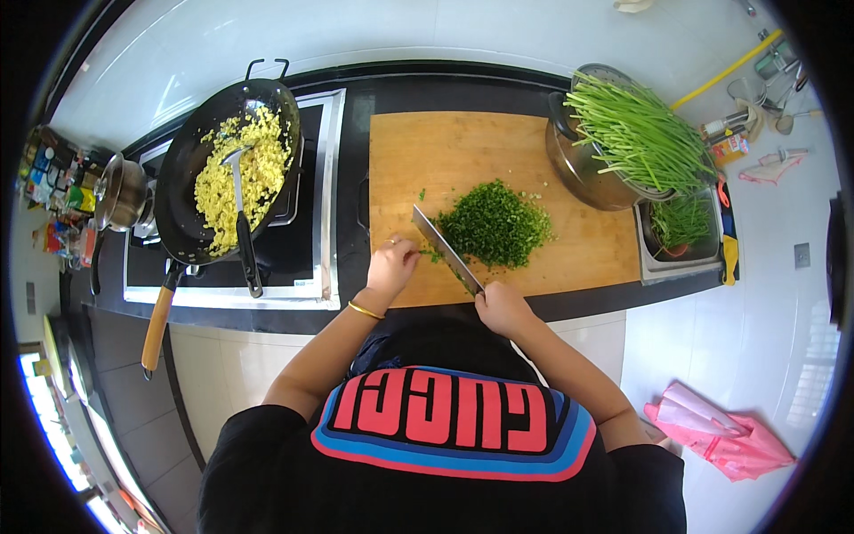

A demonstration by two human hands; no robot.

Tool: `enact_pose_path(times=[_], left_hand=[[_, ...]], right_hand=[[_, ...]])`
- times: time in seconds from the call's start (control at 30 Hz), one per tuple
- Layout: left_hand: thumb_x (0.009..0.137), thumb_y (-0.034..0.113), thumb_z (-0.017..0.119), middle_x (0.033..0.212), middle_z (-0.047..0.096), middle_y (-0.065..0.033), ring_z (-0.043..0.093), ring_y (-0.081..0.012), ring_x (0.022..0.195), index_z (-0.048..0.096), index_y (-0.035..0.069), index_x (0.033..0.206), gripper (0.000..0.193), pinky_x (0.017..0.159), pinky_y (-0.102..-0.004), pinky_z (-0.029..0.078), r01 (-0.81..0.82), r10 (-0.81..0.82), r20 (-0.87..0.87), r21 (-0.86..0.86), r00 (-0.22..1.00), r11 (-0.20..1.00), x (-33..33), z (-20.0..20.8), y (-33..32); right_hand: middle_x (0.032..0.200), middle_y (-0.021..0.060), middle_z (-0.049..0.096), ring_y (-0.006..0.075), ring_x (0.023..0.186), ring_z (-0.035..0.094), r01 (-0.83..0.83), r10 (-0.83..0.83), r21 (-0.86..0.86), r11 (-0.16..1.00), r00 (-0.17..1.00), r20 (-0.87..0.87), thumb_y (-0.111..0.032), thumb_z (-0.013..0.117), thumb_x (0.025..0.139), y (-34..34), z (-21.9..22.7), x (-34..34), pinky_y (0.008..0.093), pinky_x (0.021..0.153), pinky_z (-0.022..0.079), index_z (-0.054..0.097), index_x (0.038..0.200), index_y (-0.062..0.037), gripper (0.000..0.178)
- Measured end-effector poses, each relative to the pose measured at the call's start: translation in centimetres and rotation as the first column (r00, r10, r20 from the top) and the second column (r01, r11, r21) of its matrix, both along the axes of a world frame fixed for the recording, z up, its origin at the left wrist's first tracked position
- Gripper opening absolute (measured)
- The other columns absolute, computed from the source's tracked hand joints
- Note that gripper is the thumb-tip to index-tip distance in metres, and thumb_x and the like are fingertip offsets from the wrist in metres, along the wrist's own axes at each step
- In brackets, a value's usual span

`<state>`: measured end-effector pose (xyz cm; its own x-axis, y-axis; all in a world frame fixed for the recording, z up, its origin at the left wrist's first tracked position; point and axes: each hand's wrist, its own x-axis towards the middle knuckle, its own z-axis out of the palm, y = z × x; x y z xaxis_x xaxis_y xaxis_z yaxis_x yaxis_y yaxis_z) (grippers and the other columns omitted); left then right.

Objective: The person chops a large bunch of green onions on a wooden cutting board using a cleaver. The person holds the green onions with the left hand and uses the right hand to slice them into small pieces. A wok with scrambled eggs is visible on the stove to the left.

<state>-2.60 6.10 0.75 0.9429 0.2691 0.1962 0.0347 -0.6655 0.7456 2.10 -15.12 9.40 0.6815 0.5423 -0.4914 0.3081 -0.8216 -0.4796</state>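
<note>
A kitchen knife [445, 249] with a broad blade slants across the wooden cutting board [409, 169]. My right hand [503, 309] is closed round its handle at the board's near edge. To the left of the blade, my left hand [394, 264] rests on the board with its fingers curled together. Small green bits touch its fingertips; whether they are gripped is too small to tell. Right of the blade lies a heap of finely chopped green chives [498, 222], with loose bits scattered around it.
At left, a black wok [182, 178] of crumbled scrambled egg [240, 173] and a spatula [240, 205] sits on the stove [329, 178]. Long green chives [636, 133] lie across a metal pot [574, 165] at right, beside a tray [676, 267] of greens. A pink bag [721, 432] hangs at lower right.
</note>
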Motion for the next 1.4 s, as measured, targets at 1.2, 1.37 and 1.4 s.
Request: enact_pose_path(times=[1.2, 1.37, 1.4], left_hand=[[0.071, 0.007, 0.065, 0.082, 0.056, -0.0105, 0.057, -0.0282, 0.070, 0.059, 0.004, 0.081, 0.012, 0.061, -0.0349, 0.047, 0.127, -0.131, 0.035, 0.096, 0.991, 0.987, 3.7, 2.2, -3.9], [0.069, 0.007, 0.064, 0.079, 0.055, -0.0092, 0.055, -0.0272, 0.079, 0.059, 0.007, 0.078, 0.010, 0.064, -0.0372, 0.047, 0.016, -0.052, 0.185, 0.192, 0.981, 0.981, 7.0, 2.1, -6.2], [0.070, 0.007, 0.064, 0.079, 0.055, -0.0090, 0.055, -0.0272, 0.080, 0.059, 0.007, 0.077, 0.009, 0.064, -0.0373, 0.047, 0.003, -0.043, 0.188, 0.205, 0.981, 0.979, 7.8, 2.2, -6.6]], right_hand=[[0.058, 0.0242, 0.053, 0.0393, 0.059, 0.056, 0.326, -0.344, 0.213, 0.921, 0.937, 0.056, -0.022, 0.052, 0.080, -6.4, 0.9, 2.2, 0.0426, 0.055, 0.042, 0.055, 0.066, 0.0065, 0.032], [0.058, 0.0238, 0.054, 0.0387, 0.059, 0.056, 0.368, -0.390, 0.289, 0.884, 0.920, 0.022, -0.022, 0.052, 0.080, -6.9, 0.1, 2.9, 0.0424, 0.054, 0.042, 0.055, 0.067, 0.0062, 0.032], [0.058, 0.0236, 0.054, 0.0387, 0.059, 0.056, 0.370, -0.393, 0.292, 0.882, 0.919, 0.024, -0.022, 0.053, 0.080, -7.0, 0.0, 2.9, 0.0423, 0.054, 0.042, 0.055, 0.067, 0.0063, 0.032]])
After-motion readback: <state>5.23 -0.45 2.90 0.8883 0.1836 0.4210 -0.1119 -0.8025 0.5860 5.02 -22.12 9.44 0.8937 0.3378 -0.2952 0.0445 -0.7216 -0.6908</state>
